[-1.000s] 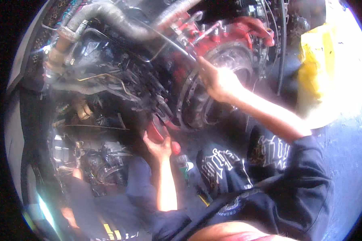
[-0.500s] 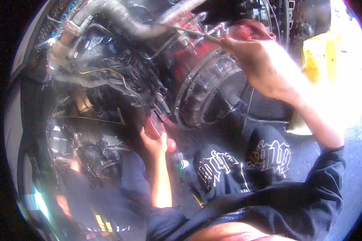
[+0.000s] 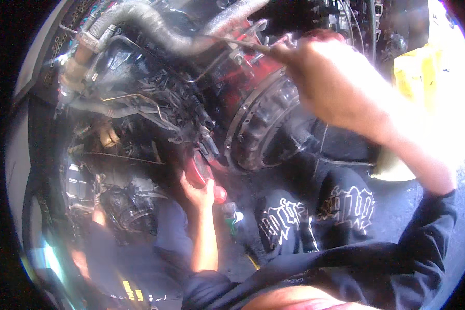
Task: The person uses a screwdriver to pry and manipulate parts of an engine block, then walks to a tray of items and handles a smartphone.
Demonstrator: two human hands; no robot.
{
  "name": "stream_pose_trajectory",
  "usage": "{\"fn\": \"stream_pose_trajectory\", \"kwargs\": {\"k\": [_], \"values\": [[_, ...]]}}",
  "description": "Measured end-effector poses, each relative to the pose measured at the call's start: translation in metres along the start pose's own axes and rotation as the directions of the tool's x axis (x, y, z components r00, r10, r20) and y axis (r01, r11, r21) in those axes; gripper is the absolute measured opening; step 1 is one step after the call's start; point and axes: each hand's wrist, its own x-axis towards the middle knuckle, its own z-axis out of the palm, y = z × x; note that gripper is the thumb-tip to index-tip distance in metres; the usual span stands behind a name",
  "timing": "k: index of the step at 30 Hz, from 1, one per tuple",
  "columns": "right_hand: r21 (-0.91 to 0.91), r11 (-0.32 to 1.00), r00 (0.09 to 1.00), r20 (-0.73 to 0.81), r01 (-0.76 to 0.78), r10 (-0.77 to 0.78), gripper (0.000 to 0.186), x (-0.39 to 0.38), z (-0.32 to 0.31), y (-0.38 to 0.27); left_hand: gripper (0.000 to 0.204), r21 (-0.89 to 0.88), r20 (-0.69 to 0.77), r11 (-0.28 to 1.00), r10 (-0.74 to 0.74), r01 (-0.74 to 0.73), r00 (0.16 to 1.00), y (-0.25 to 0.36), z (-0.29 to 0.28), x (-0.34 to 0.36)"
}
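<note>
My right hand (image 3: 328,77) is closed around the back end of a long thin tool (image 3: 245,43) with a brownish handle. Its slim shaft points left, across the red engine housing (image 3: 250,64) to beside a ribbed silver hose (image 3: 163,31); the tip is hard to make out. Below that hand sits a round, bolted grey flywheel assembly (image 3: 266,126) with a central shaft. Lower down, my left hand (image 3: 199,190) grips a red, rounded object (image 3: 197,168) whose kind I cannot tell. It is close to the dark bracket and pipes beside the flywheel assembly.
A co-worker in dark clothes (image 3: 134,263) is at the lower left, one hand (image 3: 99,214) near metal gearbox-like parts (image 3: 134,204). A yellow container (image 3: 418,70) stands at right. A green-and-white item (image 3: 233,214) lies by my knees. Pipes (image 3: 124,106) run at upper left.
My right hand has shifted a little lower and nearer, still holding the thin tool. The view has shifted slightly. My left hand keeps its grip on the red object.
</note>
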Motion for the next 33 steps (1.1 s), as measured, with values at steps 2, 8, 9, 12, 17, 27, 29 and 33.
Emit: {"fn": "stream_pose_trajectory", "kwargs": {"k": [2,8,9,12,17,27,29,33], "values": [[0.107,0.993,0.996,-0.084,0.047,-0.038,0.045,-0.01,0.018,0.003,0.074,0.033,0.017,0.999,0.014,-0.014,1.0,0.006,-0.005,0.0],[0.21,0.977,0.974,-0.225,0.035,0.013,0.054,-0.014,0.073,0.015,0.072,-0.181,-0.041,0.982,0.041,-0.047,0.998,0.002,0.005,-0.005],[0.194,0.981,0.98,-0.196,0.013,0.026,0.054,-0.015,0.081,0.014,0.072,-0.227,-0.031,0.971,0.067,-0.072,0.997,-0.001,0.004,-0.007],[0.168,0.98,0.987,-0.103,-0.105,0.124,0.052,-0.015,0.099,0.01,0.071,-0.236,-0.032,0.965,0.109,-0.113,0.994,0.008,0.011,-0.008],[0.378,0.926,0.943,-0.305,-0.008,0.133,0.049,-0.011,0.154,0.023,0.071,-0.067,0.015,0.979,0.192,-0.191,0.981,0.014,0.012,-0.003],[0.192,0.981,0.979,-0.199,0.001,0.038,0.045,-0.027,0.047,0.028,0.073,-0.225,-0.027,0.972,-0.07,0.062,0.997,0.028,0.018,-0.013],[0.124,0.991,0.995,-0.083,-0.045,0.055,0.046,-0.02,0.028,0.016,0.072,-0.175,-0.037,0.984,-0.041,0.034,0.998,0.019,0.01,-0.011],[0.002,0.999,0.999,-0.021,-0.036,0.036,0.041,-0.009,-0.001,0.003,0.072,-0.222,-0.028,0.975,-0.04,0.033,0.999,0.022,0.002,-0.008]]}}
